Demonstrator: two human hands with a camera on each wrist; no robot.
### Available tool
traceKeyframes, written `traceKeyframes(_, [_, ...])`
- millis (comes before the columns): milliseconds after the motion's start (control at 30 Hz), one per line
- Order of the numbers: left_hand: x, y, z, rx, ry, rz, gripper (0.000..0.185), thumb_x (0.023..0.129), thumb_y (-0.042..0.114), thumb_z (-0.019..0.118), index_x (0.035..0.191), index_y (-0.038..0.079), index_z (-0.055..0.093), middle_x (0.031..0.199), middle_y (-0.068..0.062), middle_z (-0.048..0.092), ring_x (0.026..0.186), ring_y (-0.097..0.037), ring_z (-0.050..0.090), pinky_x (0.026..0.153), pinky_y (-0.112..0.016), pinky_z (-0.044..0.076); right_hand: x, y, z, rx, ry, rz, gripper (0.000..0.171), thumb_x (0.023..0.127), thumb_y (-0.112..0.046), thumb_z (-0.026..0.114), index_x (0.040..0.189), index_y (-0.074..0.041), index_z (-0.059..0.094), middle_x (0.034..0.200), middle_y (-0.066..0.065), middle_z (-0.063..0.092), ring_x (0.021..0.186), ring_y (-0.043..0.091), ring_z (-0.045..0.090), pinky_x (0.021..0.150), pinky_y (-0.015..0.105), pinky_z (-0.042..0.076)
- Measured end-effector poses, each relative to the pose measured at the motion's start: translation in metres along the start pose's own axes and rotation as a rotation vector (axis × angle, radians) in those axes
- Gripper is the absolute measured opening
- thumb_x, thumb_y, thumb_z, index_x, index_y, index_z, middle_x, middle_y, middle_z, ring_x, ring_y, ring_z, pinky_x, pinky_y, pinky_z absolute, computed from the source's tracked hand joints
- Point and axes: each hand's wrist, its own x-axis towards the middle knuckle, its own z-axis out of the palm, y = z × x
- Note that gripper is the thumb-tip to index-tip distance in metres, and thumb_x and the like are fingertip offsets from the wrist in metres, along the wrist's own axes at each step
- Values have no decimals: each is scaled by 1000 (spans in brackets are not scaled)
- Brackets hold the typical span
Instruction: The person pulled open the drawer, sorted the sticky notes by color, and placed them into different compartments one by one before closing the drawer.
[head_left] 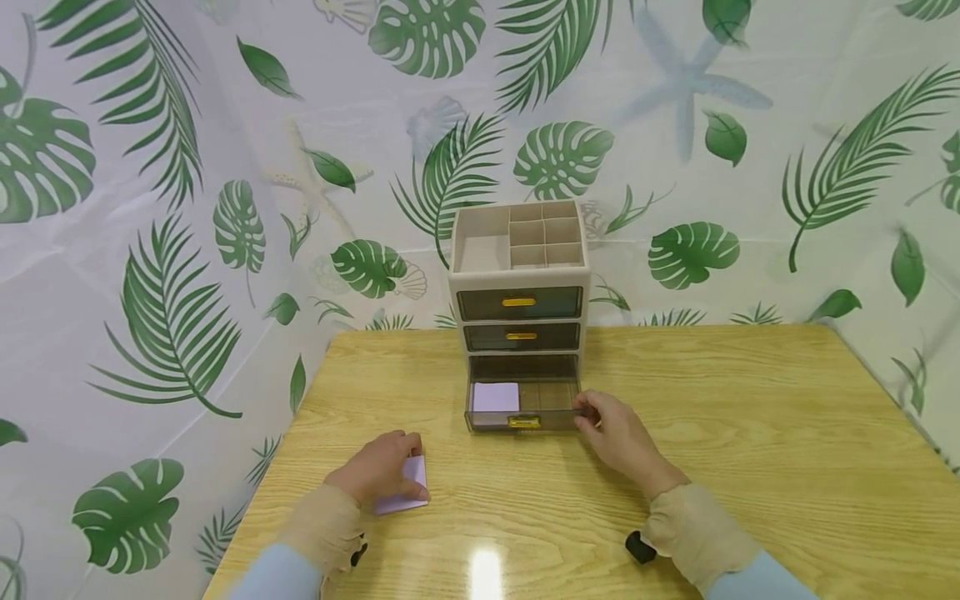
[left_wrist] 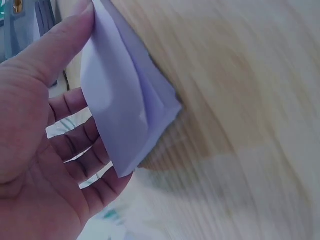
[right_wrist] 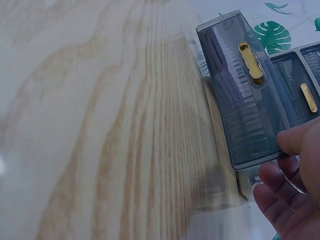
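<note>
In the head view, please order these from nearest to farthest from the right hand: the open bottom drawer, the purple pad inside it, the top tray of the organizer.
From the right hand:
1. Open bottom drawer, its right corner gripped.
2. Purple pad, in the drawer's left part.
3. Top tray, highest, at the back.

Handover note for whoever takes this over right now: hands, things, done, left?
Left hand: holds a lilac pad against the table, near the left front edge.
Right hand: grips the right front corner of the bottom drawer, which is pulled out.
Organizer stands at the table's back middle; its upper two drawers are closed.
Done: drawer open, one lilac pad already in its left side.
Left, judging by this: probably put the held pad in and close the drawer.
</note>
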Motion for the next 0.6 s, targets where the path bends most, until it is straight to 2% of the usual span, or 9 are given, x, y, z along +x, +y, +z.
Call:
traceKeyframes(167, [14, 15, 4, 15, 9, 19, 56, 67, 49, 84, 102, 16, 57, 93, 1, 56, 76, -14, 48, 70, -32, 45, 0, 0, 0, 6, -3, -3, 13, 91, -6, 66, 103, -7, 63, 87, -3, 57, 77, 11, 55, 68, 33, 50])
traceKeyframes(300, [19, 21, 9, 14, 22, 19, 58, 67, 52, 83, 105, 15, 59, 97, 0, 57, 79, -13, 50, 72, -32, 47, -1, 0, 0, 10, 5, -7, 13, 90, -5, 66, 102, -8, 63, 86, -3, 57, 77, 11, 55, 68, 33, 50])
traceKeyframes(433, [17, 19, 11, -9, 37, 26, 63, 67, 53, 82, 111, 12, 61, 103, -2, 58, 86, -14, 52, 77, -34, 49, -1, 0, 0, 6, 8, -7, 13, 90, -5, 67, 101, -10, 62, 86, -3, 56, 76, 11, 54, 67, 32, 50])
traceKeyframes(600, [10, 9, 11, -40, 62, 27, 68, 66, 51, 83, 115, 8, 62, 107, -3, 59, 92, -15, 55, 81, -35, 49, -1, -1, 0, 10, 6, 5, 13, 90, -5, 67, 100, -12, 62, 86, -3, 56, 77, 11, 54, 67, 32, 50])
